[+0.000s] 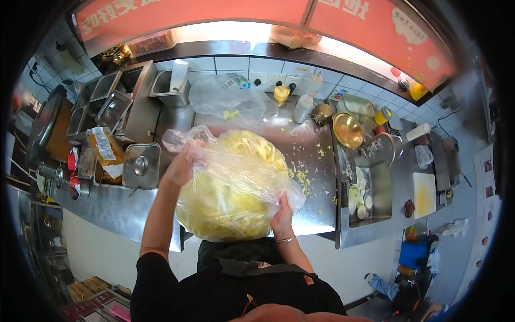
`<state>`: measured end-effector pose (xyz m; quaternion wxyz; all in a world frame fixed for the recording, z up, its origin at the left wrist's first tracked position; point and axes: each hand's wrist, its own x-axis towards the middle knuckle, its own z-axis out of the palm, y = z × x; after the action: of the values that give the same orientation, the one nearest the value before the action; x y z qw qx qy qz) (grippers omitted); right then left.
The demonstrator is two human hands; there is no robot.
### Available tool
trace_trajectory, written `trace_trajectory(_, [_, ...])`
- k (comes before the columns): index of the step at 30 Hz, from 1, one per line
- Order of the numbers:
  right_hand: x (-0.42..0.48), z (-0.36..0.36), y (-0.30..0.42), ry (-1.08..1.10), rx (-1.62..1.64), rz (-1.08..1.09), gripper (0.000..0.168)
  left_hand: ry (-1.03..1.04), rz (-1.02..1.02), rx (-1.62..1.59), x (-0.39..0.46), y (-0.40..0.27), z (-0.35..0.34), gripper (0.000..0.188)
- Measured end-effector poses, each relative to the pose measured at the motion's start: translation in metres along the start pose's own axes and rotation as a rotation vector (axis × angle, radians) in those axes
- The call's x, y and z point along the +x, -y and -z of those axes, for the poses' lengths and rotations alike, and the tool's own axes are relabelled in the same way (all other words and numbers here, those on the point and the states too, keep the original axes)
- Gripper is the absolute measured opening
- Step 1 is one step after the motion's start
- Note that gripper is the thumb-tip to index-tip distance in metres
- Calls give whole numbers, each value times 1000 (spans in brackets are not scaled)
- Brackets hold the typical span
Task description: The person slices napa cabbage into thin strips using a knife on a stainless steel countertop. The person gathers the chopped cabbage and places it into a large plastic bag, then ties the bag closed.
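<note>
A large clear plastic bag (237, 189) bulges with pale yellow-green shredded vegetable, perhaps cabbage, close against my body at the counter's front edge. My left hand (187, 159) grips the bag's gathered film at its upper left. Lower down on the other side, my right hand (283, 215) pinches the film near the bag's right edge. At the top of the bag, the pale yellow heap (253, 147) shows through. Loose shreds (299, 177) lie scattered over the steel counter (318, 201) to the right of the bag. My fingertips are partly hidden by the wrinkled film.
Behind the bag lies another clear plastic bag (229, 96), near squeeze bottles (303, 108). Steel food pans (141, 165) stand at left. At right, a sink (380, 197) holds cut vegetable pieces, with a gold-coloured bowl (348, 129) behind and a cutting board (424, 195) beyond.
</note>
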<state>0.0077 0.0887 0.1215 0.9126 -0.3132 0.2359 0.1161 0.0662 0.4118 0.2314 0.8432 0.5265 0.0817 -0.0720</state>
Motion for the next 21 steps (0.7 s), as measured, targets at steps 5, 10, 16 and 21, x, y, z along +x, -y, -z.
trace_trajectory(5, [0, 6, 11, 6, 1, -61, 41, 283, 15, 476, -20, -13, -7, 38])
trace_trajectory(10, [-7, -12, 15, 32, -257, -21, 40, -85, -171, 96, -1, 15, -37, 15])
trace_trajectory(16, [-10, -42, 50, 397, -1134, 1143, 28, 349, 47, -643, 5, 53, -28, 17])
trace_trajectory(21, [-16, -57, 20, 702, -854, 631, 27, -163, -72, -554, -2, -7, -66, 17])
